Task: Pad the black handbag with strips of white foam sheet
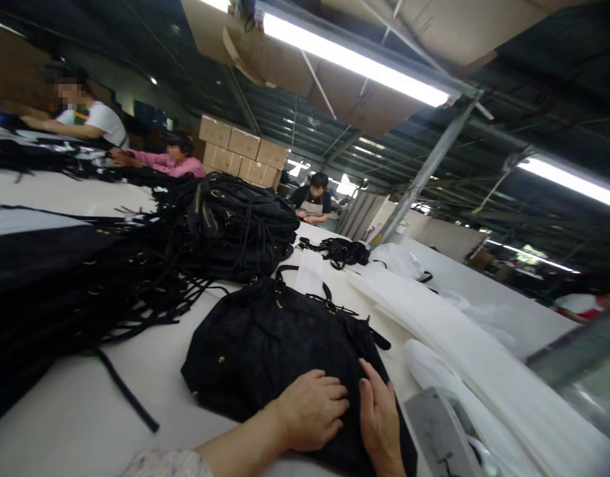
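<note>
A black handbag with brass-coloured fittings lies on the white table right in front of me, its handles pointing away. My left hand rests on the near part of the bag, palm down, fingers stretched out and slightly bent. Just right of it, my right hand lies along the bag's right side with fingers extended. Neither hand grips anything; both touch the black fabric. The bag's near lower edge is partly hidden by my hands and left forearm.
Stacked black bags and layered black pieces with straps fill the left. White foam sheets and a grey box-like object lie right. Black straps sit farther back. Co-workers are around the table; cartons stand behind.
</note>
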The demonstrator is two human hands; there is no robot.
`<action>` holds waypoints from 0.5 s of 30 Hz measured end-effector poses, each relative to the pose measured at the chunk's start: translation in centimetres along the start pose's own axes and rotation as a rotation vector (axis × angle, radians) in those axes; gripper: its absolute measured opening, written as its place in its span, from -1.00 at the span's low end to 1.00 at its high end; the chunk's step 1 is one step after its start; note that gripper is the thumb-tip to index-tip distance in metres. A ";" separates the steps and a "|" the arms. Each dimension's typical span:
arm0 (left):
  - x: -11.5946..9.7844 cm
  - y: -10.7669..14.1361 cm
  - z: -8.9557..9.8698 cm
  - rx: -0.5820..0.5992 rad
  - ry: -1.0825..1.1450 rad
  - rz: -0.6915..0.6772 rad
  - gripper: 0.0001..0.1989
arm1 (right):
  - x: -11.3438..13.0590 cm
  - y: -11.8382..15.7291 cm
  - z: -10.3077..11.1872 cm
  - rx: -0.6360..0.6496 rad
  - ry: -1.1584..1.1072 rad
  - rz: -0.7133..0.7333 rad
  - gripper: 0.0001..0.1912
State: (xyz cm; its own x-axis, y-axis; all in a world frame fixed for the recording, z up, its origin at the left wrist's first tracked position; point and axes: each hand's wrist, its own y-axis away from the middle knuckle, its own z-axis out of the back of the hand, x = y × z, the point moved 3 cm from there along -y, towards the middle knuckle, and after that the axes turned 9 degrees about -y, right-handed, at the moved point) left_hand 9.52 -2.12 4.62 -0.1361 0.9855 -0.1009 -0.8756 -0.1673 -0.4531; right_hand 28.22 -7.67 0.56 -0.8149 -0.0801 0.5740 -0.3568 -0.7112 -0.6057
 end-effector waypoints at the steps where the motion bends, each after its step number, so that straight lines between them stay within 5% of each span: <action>1: 0.1 0.7 0.3 0.005 -0.032 0.037 -0.69 | -0.6 0.0 -0.2 0.013 -0.001 -0.021 -0.48; 4: 0.0 3.6 1.3 0.009 -0.111 0.190 -0.56 | -0.9 -0.1 -0.5 0.021 0.058 0.056 -0.50; 8: -0.5 6.6 1.1 0.030 -0.151 0.229 -0.46 | 1.9 -0.9 -1.4 0.088 0.257 0.428 -0.61; 11: -0.2 7.2 -0.3 0.004 -0.189 0.227 -0.46 | 8.1 -3.4 -2.6 0.310 0.200 0.695 -0.71; 15: 0.5 6.7 -2.1 -0.054 -0.239 0.191 -0.50 | 18.8 -8.1 -5.7 0.570 -0.208 0.729 -0.71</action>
State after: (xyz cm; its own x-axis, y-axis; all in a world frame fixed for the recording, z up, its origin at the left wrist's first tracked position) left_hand 4.57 -2.78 -0.27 -0.4069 0.9133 0.0199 -0.7988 -0.3452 -0.4927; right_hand 13.17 0.56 13.07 -0.6315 -0.7230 0.2801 0.5300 -0.6662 -0.5247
